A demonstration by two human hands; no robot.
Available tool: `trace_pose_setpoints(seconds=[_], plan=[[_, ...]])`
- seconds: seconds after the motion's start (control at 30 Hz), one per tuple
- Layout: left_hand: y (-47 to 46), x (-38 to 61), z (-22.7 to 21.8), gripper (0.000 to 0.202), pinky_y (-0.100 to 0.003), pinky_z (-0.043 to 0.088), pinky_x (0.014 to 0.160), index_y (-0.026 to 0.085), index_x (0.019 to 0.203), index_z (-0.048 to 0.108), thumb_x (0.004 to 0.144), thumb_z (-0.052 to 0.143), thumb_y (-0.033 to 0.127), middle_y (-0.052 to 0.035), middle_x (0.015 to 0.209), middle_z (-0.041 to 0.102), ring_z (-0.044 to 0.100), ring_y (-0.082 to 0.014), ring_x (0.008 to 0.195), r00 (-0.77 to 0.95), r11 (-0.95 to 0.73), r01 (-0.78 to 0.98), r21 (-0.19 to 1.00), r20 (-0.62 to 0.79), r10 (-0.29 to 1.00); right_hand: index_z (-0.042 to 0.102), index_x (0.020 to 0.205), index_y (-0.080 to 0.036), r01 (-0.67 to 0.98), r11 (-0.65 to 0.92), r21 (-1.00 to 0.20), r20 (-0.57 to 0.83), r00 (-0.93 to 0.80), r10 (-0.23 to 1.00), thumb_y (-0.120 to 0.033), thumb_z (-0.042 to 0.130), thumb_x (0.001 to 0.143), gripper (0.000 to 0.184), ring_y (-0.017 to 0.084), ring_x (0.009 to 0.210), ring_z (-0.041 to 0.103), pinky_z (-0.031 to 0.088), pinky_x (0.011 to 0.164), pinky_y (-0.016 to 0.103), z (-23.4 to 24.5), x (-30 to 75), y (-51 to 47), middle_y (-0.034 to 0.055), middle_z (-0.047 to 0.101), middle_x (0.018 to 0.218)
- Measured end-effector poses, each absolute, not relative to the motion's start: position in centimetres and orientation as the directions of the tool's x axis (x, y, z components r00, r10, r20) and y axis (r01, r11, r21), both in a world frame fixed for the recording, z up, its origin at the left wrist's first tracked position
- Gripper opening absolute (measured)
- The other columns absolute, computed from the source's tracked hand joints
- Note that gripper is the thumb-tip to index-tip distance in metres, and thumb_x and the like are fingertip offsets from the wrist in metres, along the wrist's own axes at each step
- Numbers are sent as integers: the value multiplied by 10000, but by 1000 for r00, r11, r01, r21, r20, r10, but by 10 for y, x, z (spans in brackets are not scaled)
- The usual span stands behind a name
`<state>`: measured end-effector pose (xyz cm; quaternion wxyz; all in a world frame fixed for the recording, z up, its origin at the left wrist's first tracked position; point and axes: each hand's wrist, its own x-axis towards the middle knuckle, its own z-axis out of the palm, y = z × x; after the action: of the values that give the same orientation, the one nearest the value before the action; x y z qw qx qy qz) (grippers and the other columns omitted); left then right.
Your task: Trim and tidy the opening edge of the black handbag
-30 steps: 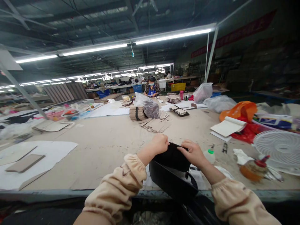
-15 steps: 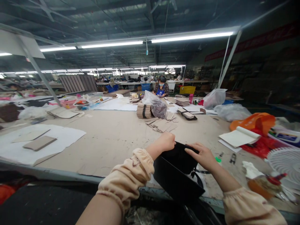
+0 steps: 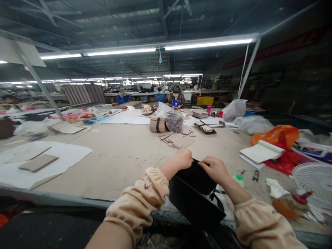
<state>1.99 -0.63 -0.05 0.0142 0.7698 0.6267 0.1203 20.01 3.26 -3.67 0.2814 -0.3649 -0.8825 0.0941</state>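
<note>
A black bag [image 3: 193, 197] with stiff panels and a dark strap hangs over the near edge of the table, its flap raised. My left hand [image 3: 182, 159] is closed on the upper left corner of the flap. On the same top edge, just to the right, my right hand [image 3: 214, 169] pinches the flap between thumb and fingers. The two hands are a short gap apart. Below my right hand, part of the strap [image 3: 220, 204] shows at the bag's right side. The bag's underside is dark and hard to make out.
Beyond the bag lie loose beige strips [image 3: 178, 140] and a banded stack of pieces [image 3: 157, 124]. To the right are small nippers [image 3: 255, 175], a notepad [image 3: 261, 151], a glue pot [image 3: 287, 206] and a white fan [image 3: 315, 183]. A person [image 3: 176, 98] sits across the table.
My right hand has slid up and left along the flap's top edge, closer to my left hand, and its fingers now pinch there. The view has shifted slightly.
</note>
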Motion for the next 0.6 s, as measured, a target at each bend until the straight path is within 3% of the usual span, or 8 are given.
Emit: trace_pose_setpoints(seconds=[0.2, 0.43, 0.6], plan=[[-8, 20, -3, 209, -318, 470, 740, 126, 790, 678, 794, 558, 297, -120, 775, 678, 634, -245, 803, 183, -213, 960, 180, 173, 968, 634, 638, -209, 615, 719, -323, 531, -511, 676, -369, 501, 863, 306, 160, 695, 547, 389, 629, 277, -44, 200, 20, 22, 568, 705], [-11, 21, -1, 195, -298, 466, 712, 142, 781, 676, 795, 560, 297, -101, 779, 676, 626, -221, 790, 142, -173, 966, 194, 162, 976, 683, 839, -221, 545, 656, -522, 495, -433, 753, -455, 576, 802, 260, 197, 798, 580, 444, 742, 327, -63, 215, 25, 36, 628, 823], [-12, 22, 1, 178, -287, 457, 717, 150, 748, 676, 788, 565, 284, -90, 762, 674, 615, -199, 770, 140, -169, 964, 207, 150, 979, 686, 769, -213, 506, 642, -575, 524, -375, 765, -438, 546, 824, 271, 193, 798, 568, 449, 752, 323, -64, 219, 18, 42, 592, 813]])
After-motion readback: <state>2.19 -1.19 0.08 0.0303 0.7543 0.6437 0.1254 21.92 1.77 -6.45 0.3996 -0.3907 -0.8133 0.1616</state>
